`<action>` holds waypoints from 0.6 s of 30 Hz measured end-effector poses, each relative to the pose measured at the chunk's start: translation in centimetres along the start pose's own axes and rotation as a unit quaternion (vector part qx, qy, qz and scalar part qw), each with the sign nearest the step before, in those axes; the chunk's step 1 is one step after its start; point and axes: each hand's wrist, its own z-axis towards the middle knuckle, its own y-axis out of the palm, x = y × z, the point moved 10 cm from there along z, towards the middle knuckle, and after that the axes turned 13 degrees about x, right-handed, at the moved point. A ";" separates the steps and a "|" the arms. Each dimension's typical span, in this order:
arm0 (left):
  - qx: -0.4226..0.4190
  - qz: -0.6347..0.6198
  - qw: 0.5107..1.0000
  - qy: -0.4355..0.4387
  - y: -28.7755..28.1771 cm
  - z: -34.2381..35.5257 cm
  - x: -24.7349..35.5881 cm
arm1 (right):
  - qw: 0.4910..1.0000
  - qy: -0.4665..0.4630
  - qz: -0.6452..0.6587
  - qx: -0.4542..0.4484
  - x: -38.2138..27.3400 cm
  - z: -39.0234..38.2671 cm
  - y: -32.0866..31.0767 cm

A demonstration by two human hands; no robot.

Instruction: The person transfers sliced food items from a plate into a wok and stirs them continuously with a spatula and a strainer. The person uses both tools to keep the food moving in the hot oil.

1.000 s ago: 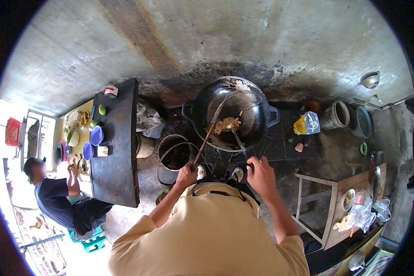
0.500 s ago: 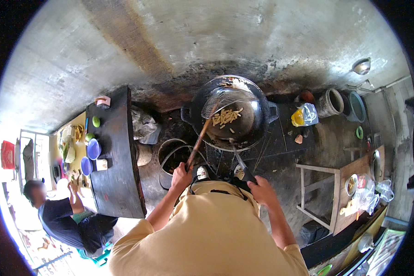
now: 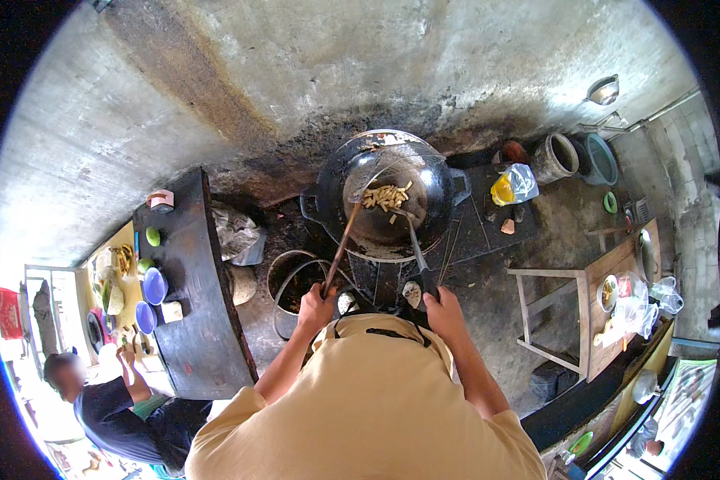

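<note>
left hand (image 3: 317, 307) wrapped round strainer (image 3: 342, 250), right hand (image 3: 445, 309) fisted on spatula (image 3: 418, 251), bunch of food bits (image 3: 386, 197) in the wok (image 3: 434, 210), frame's upper middle

No text, label, number or sign is legible. Any markings on the red item (image 3: 9, 313) at the left edge or the plastic bag (image 3: 521, 184) appear too small to resolve.
</note>
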 end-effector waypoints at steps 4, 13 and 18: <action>0.034 0.006 0.999 -0.003 -0.7 -0.2 -1.3 | 0.998 -0.025 0.039 0.052 2.8 2.0 0.7; 0.034 -0.062 0.997 -0.029 2.4 0.4 -2.7 | 0.931 0.119 0.329 -0.107 1.3 5.1 7.7; 0.031 -0.056 0.998 -0.027 2.0 0.1 -1.9 | 0.987 -0.104 0.123 0.015 -1.8 5.2 5.3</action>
